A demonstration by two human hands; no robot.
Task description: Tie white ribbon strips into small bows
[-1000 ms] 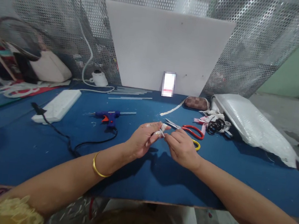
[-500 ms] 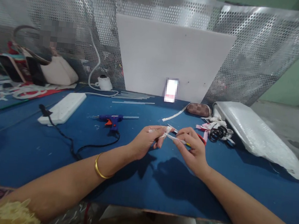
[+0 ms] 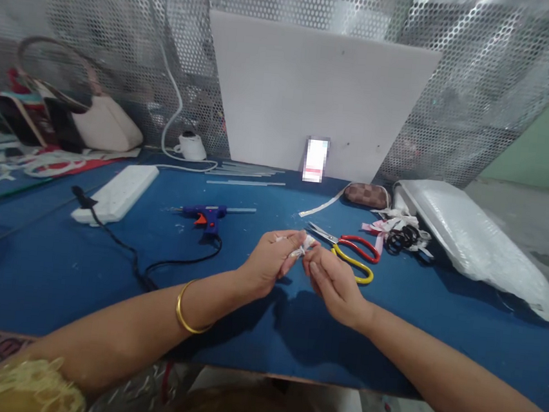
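Note:
Between my two hands is a small white ribbon piece, gathered at its middle. My left hand pinches it from the left with thumb and fingers. From the right, my right hand is closed at its edge, fingertips pressed together on the ribbon; most of what they grip is hidden. Just beyond my right hand lie scissors with one red and one yellow handle, blades pointing left. A blue glue gun with an orange trigger rests on the blue table to the left.
A white power strip and black cord lie left. Clear glue sticks are at the back, near a propped phone. On the right are a checkered pouch, black hair ties, ribbon scraps and a white plastic package.
My right hand has moved left and closer to my left hand, its fingers curling in. The white strip stretched between them no longer shows, and the scissors are now uncovered.

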